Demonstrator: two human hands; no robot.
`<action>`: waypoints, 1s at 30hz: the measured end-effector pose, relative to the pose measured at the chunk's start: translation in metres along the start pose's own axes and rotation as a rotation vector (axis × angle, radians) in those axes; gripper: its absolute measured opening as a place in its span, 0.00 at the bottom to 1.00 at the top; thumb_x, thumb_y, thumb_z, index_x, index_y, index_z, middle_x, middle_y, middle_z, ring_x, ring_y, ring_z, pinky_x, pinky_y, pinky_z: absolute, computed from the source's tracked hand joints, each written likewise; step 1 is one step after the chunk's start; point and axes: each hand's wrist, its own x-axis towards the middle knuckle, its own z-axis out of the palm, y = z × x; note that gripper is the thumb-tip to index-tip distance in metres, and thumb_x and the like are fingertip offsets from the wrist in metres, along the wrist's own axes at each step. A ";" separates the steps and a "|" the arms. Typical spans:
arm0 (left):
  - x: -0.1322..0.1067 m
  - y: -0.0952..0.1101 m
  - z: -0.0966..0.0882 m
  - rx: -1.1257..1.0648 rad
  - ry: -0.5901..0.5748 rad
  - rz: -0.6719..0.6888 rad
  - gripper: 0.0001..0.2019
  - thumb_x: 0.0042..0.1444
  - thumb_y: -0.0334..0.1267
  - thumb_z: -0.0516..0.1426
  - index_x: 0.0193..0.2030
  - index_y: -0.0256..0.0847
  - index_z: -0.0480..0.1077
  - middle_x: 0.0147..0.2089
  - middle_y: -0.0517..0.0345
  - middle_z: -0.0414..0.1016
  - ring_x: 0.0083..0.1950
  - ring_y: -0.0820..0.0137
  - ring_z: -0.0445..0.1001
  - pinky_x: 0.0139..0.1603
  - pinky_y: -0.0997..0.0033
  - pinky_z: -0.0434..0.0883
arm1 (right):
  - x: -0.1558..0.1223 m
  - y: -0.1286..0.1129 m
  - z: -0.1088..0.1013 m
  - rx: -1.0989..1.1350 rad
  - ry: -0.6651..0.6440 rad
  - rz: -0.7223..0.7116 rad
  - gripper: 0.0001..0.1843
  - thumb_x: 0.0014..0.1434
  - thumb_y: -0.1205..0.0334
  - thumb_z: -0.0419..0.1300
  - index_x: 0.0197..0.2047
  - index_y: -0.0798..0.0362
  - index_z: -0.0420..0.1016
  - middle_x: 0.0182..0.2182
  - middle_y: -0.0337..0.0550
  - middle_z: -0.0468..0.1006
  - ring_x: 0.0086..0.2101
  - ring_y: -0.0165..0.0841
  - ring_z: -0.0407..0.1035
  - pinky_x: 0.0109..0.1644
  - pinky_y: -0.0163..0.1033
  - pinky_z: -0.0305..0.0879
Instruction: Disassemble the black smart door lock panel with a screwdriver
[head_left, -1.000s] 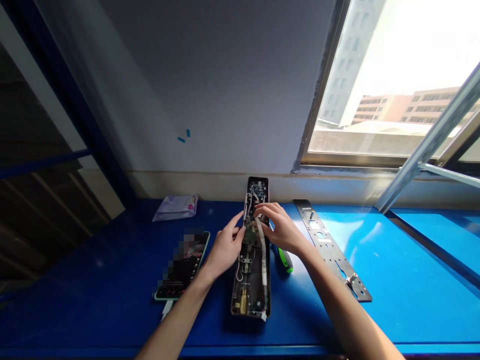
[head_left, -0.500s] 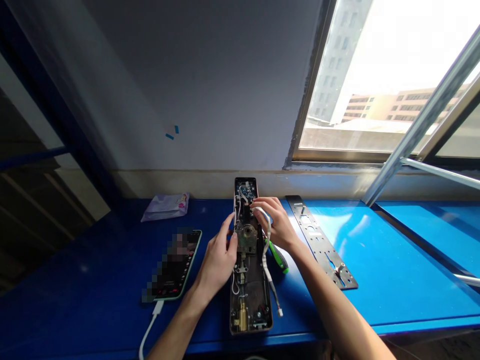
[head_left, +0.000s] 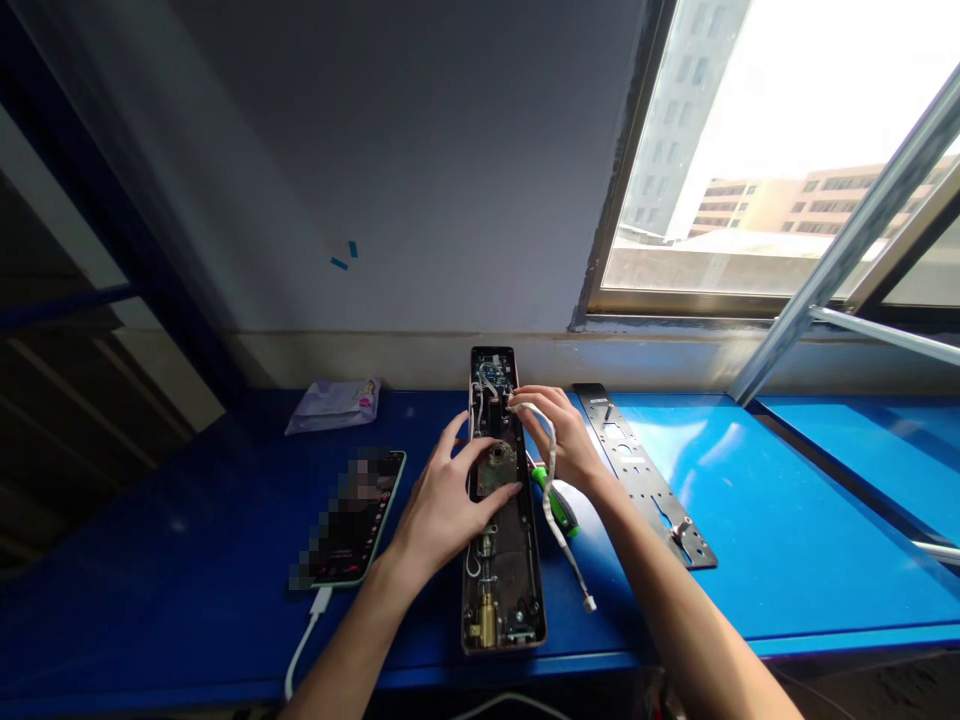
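An opened smart door lock housing [head_left: 514, 560] lies lengthwise in front of me, showing a circuit board, wires and a brass cylinder. My left hand [head_left: 450, 500] reaches over its left side, fingers spread, with the thumb and index tip apart above the middle mechanism. At the upper right edge, my right hand [head_left: 559, 430] pinches a white wrapped cable [head_left: 551, 470]. The cable curves down past the housing's right side and ends in a small white connector. Partly behind the cable, a green and black screwdriver [head_left: 566, 518] lies beside the housing.
A black metal mounting plate [head_left: 637, 470] with cut-outs rests on the blue table [head_left: 750, 540] to the right. On the left lie a phone [head_left: 352, 520] with a white charging cable and a light purple packet [head_left: 334, 405]. A slanted metal bar [head_left: 847, 240] crosses before the window.
My left hand has shifted from the housing's left edge over its middle, thumb and fingers spreading. The cable's loose end has swung right, and my right hand has moved slightly right.
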 end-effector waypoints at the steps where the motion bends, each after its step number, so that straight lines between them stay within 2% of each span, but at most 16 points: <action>1: 0.000 0.001 0.001 0.005 0.008 -0.006 0.23 0.56 0.48 0.68 0.57 0.46 0.76 0.79 0.47 0.55 0.71 0.49 0.71 0.74 0.48 0.67 | 0.000 0.000 0.000 0.001 -0.001 0.001 0.14 0.71 0.54 0.61 0.56 0.51 0.77 0.57 0.48 0.78 0.55 0.40 0.74 0.61 0.54 0.72; 7: -0.001 0.004 0.001 0.031 0.008 -0.027 0.23 0.56 0.49 0.68 0.57 0.46 0.77 0.79 0.47 0.55 0.69 0.47 0.72 0.72 0.47 0.69 | 0.001 0.000 -0.001 -0.007 -0.015 0.010 0.13 0.71 0.54 0.61 0.54 0.51 0.77 0.57 0.48 0.78 0.55 0.40 0.73 0.61 0.55 0.71; 11: 0.001 0.003 -0.001 0.030 0.048 0.002 0.25 0.57 0.51 0.68 0.59 0.47 0.77 0.79 0.48 0.55 0.68 0.48 0.73 0.70 0.48 0.72 | 0.002 0.001 -0.002 -0.018 -0.050 0.016 0.15 0.70 0.52 0.62 0.55 0.51 0.77 0.59 0.49 0.76 0.58 0.42 0.71 0.63 0.56 0.70; 17: 0.010 0.001 -0.001 0.015 0.079 0.015 0.10 0.61 0.41 0.64 0.48 0.45 0.82 0.74 0.48 0.63 0.66 0.51 0.74 0.69 0.47 0.72 | 0.005 -0.001 -0.003 0.018 -0.104 0.016 0.17 0.69 0.51 0.63 0.56 0.50 0.77 0.59 0.49 0.75 0.59 0.43 0.70 0.64 0.57 0.68; 21: 0.023 0.002 -0.009 0.031 0.092 0.030 0.12 0.57 0.44 0.67 0.47 0.46 0.83 0.74 0.48 0.63 0.69 0.48 0.71 0.70 0.43 0.70 | 0.012 -0.002 -0.010 0.048 -0.154 0.004 0.18 0.67 0.53 0.65 0.57 0.50 0.76 0.60 0.49 0.75 0.61 0.44 0.68 0.65 0.59 0.66; 26: 0.047 0.014 -0.022 -0.003 0.201 0.079 0.08 0.63 0.41 0.61 0.44 0.45 0.82 0.60 0.49 0.79 0.63 0.54 0.75 0.68 0.48 0.72 | 0.028 0.010 -0.013 -0.001 -0.096 0.066 0.17 0.70 0.53 0.62 0.58 0.49 0.76 0.60 0.49 0.75 0.60 0.43 0.69 0.66 0.59 0.66; 30: 0.067 0.016 -0.022 -0.013 0.252 0.061 0.08 0.64 0.39 0.59 0.42 0.44 0.81 0.56 0.50 0.81 0.60 0.56 0.78 0.66 0.52 0.73 | 0.040 0.022 -0.012 -0.038 -0.120 0.090 0.18 0.70 0.52 0.62 0.58 0.49 0.75 0.61 0.49 0.74 0.60 0.44 0.70 0.65 0.59 0.68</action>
